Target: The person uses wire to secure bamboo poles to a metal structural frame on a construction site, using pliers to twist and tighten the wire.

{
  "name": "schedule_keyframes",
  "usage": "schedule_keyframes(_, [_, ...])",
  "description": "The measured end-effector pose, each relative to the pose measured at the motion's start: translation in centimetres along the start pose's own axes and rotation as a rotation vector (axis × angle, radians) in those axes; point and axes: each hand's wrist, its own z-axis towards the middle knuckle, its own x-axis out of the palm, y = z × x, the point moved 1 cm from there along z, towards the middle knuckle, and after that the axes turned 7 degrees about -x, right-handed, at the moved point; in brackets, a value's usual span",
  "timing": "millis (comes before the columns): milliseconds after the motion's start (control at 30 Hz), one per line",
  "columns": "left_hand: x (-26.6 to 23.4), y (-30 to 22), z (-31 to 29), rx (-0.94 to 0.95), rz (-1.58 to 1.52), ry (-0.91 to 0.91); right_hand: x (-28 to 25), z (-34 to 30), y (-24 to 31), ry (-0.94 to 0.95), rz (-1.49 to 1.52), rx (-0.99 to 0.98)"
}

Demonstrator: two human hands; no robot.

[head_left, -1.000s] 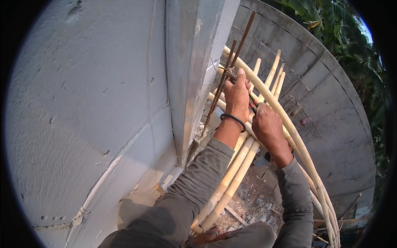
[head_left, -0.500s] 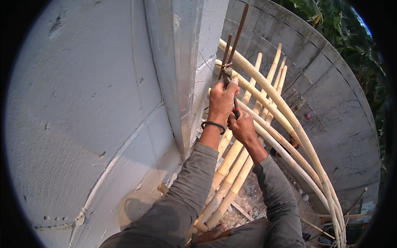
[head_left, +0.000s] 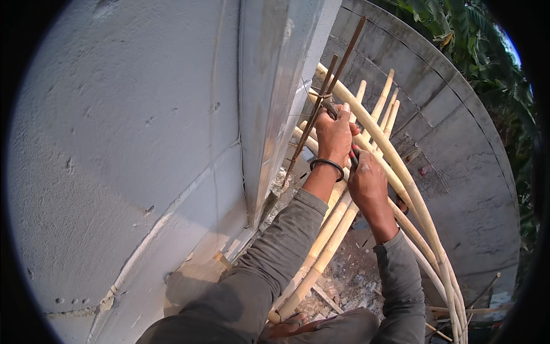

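Note:
Two rusty steel rods [head_left: 350, 46] stand beside the wall's edge, bound by a thin wire tie [head_left: 325, 96]. Just below the tie is the dark metal head of what looks like pincers [head_left: 330, 108], with a red-marked dark handle. My left hand [head_left: 334, 136], with a black band at its wrist, is closed round the upper part of the tool, hiding much of it. Lower and to the right, my right hand [head_left: 368, 180] grips the handle. Several peeled bamboo poles [head_left: 395, 155] pass behind and beside both hands.
A grey plastered wall [head_left: 132, 114] with a metal-faced edge strip [head_left: 264, 103] fills the left. A curved concrete wall [head_left: 464, 155] bounds the right, with green leaves [head_left: 475, 57] beyond. Rubble [head_left: 349, 292] covers the ground below, near my foot [head_left: 289, 325].
The view has shifted, so the wall and rods appear farther right. My hands are slightly farther apart, and the tool's head sits a little lower right of the tie.

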Motion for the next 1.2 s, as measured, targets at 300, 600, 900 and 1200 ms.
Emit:
schedule_keyframes(300, [-3.0, -2.3, -1.4, -0.456, -0.411, 0.444, -2.9, 0.0, 1.4, 0.664, 1.709, 0.499])
schedule_keyframes(600, [0.9, 0.4, -0.7, -0.158, -0.374, 0.223, -7.8, 1.9, 1.3, 0.017, -0.452, -0.134])
schedule_keyframes(900, [2.7, 1.3, 0.7, -0.03, -0.348, 0.358, -10.2, 11.7, -5.3, -0.019, -0.587, -0.305])
schedule_keyframes(1200, [-0.2, 1.8, 0.3, 0.073, -0.102, 0.14, -6.9, 10.2, -5.9, 0.253, -0.256, -0.176])
